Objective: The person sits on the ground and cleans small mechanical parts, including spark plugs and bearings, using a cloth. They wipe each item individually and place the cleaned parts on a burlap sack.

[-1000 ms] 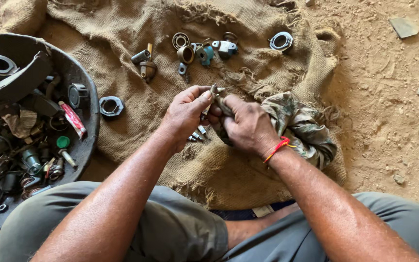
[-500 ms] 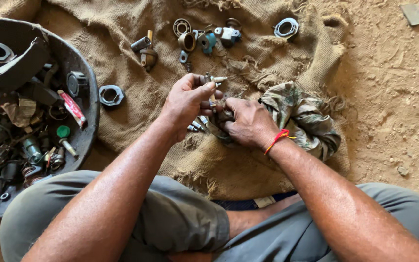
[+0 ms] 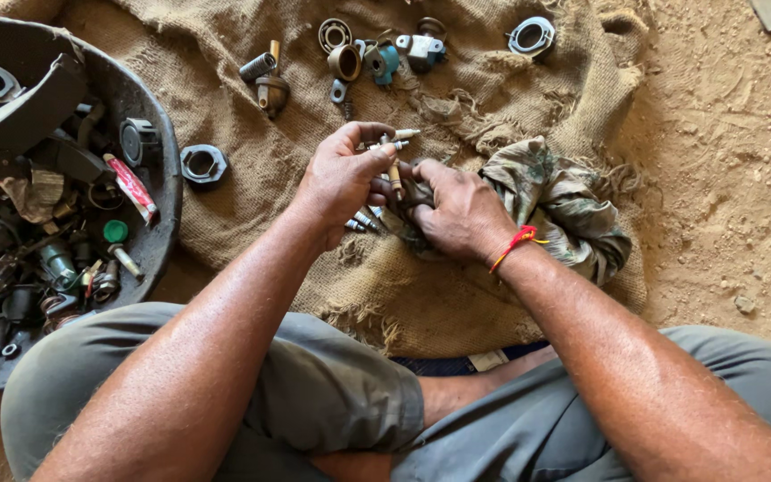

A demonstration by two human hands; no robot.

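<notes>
My left hand (image 3: pixel 339 178) is closed around a bunch of small metal bolts (image 3: pixel 393 143), their tips sticking out above and below the fist. My right hand (image 3: pixel 457 210), a red thread on its wrist, grips a camouflage-patterned rag (image 3: pixel 557 201) and pinches one bolt from the bunch with it. Both hands meet over a burlap sack (image 3: pixel 252 214) spread on sandy ground.
A round dark tub (image 3: pixel 158 236) at the left holds several greasy metal parts, a red tube and a green cap. A hex nut (image 3: pixel 203 164) lies beside it. Bearings, rings and fittings (image 3: pixel 377 54) lie along the sack's far side. My crossed legs fill the foreground.
Both hands have stayed together over the sack; the bolts in the left hand have shifted slightly while the right hand works the rag over one.
</notes>
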